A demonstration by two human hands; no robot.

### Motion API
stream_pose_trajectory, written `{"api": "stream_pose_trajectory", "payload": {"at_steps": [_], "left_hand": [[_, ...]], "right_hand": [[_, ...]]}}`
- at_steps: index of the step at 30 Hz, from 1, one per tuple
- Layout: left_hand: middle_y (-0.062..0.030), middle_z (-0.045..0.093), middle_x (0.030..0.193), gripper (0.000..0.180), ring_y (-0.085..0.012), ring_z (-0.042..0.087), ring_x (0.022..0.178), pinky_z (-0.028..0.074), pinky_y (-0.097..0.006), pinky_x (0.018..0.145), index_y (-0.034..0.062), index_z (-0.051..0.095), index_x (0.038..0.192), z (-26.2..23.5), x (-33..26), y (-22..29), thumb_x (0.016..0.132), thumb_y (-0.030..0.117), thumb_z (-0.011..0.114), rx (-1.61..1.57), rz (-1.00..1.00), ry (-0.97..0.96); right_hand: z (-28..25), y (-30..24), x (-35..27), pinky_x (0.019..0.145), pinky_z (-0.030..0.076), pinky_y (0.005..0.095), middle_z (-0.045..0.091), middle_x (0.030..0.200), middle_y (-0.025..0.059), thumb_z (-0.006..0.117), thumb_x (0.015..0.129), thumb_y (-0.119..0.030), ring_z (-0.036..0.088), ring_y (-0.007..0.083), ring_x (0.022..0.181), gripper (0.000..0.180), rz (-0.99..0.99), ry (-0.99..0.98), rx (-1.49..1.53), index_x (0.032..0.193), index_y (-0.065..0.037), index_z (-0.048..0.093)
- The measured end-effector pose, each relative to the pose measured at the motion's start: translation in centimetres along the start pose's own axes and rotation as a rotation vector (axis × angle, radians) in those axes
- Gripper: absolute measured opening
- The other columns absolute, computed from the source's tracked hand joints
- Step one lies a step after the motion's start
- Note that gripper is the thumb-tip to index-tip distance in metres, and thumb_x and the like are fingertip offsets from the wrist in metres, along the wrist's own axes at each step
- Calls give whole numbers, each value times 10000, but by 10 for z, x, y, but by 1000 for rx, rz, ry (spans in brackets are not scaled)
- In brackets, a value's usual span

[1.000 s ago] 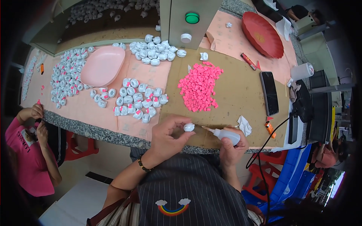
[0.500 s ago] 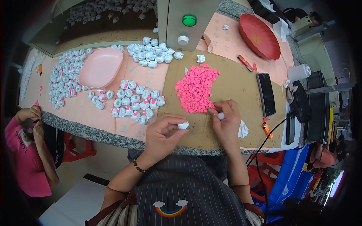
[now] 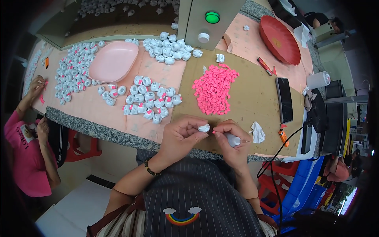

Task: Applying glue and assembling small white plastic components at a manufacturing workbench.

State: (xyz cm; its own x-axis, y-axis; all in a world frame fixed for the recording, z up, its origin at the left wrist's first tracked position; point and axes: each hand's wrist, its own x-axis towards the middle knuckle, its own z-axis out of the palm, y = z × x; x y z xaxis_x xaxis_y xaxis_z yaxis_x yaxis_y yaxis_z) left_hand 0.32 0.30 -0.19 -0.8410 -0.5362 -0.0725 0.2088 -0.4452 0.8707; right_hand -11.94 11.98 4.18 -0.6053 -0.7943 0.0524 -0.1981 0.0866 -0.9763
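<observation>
- Two hands meeting at the near edge of the brown cardboard sheet [image 3: 252, 102], just above the speckled stone table rim [image 3: 90, 128].
- Left hand [image 3: 179, 136] curled, thumb and forefinger pinching a small white rounded plastic cap [image 3: 204, 127] — cap sits at the fingertips, turned toward the right hand.
- Right hand [image 3: 233, 138] closed around a small white squeeze bottle [image 3: 233, 140], long axis running roughly left to right, thin tip pointing out toward the right, away from the cap.
- Right fingertips [image 3: 219, 129] also seem to pinch a tiny pink piece [image 3: 213, 132] — too small to tell for certain — held just beside the cap, almost touching it.
- Key relation: cap lies directly left of the right fingertips, gap very small, both at the same height; pink piece between the two hands.
- Heap of small pink plastic pieces [image 3: 215, 90] straight ahead of the hands on the cardboard, nearer the right hand.
- Cluster of white caps with pink inserts [image 3: 149, 100] ahead and to the left, nearer the left hand; pale pink shallow plastic tray [image 3: 113, 61] farther off on that side.
- Crumpled white tissue [image 3: 258, 132] just right of the right hand; black phone [image 3: 284, 99] beyond it.
- Another person in a pink shirt [image 3: 23, 158] at far left, hands apart from these.
</observation>
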Motion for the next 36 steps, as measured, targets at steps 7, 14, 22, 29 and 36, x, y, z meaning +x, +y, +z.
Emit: {"api": "stream_pose_trajectory", "payload": {"at_steps": [7,14,22,29,36], "left_hand": [[-128,586,1113,216,-160,623,964,525,-260,842,-64,600,1035,1,-3,3,824,-112,600,93,41,-21],[-125,591,1103,221,-159,624,958,529,-254,818,-65,618,1040,-8,1,2,822,-102,613,74,-7,-95],[-141,597,1080,238,-162,621,957,526,-255,803,-70,624,1027,-11,3,2,797,-124,598,95,-1,-114],[-140,590,1078,212,-138,617,901,510,-236,749,-61,627,967,-8,-3,0,780,-142,568,251,98,-70],[-124,623,931,190,-196,627,711,507,-262,599,7,646,842,-20,24,62,675,-85,652,1079,768,202]], "right_hand": [[16,-1,-8,662,442,199,612,841,48,603,826,70,556,80,749,57,120,58,126,873,38,595],[20,25,-7,656,449,250,623,820,97,641,798,56,568,147,724,42,-151,76,37,837,53,628],[18,28,-2,640,446,284,612,777,126,664,769,58,566,189,707,73,-324,35,-18,839,61,642],[23,24,-2,638,450,284,606,753,116,671,747,68,567,188,693,72,-356,39,-111,800,47,626],[18,28,-7,608,428,278,538,766,94,659,692,78,518,194,672,226,-185,-18,-84,898,16,588]]}}
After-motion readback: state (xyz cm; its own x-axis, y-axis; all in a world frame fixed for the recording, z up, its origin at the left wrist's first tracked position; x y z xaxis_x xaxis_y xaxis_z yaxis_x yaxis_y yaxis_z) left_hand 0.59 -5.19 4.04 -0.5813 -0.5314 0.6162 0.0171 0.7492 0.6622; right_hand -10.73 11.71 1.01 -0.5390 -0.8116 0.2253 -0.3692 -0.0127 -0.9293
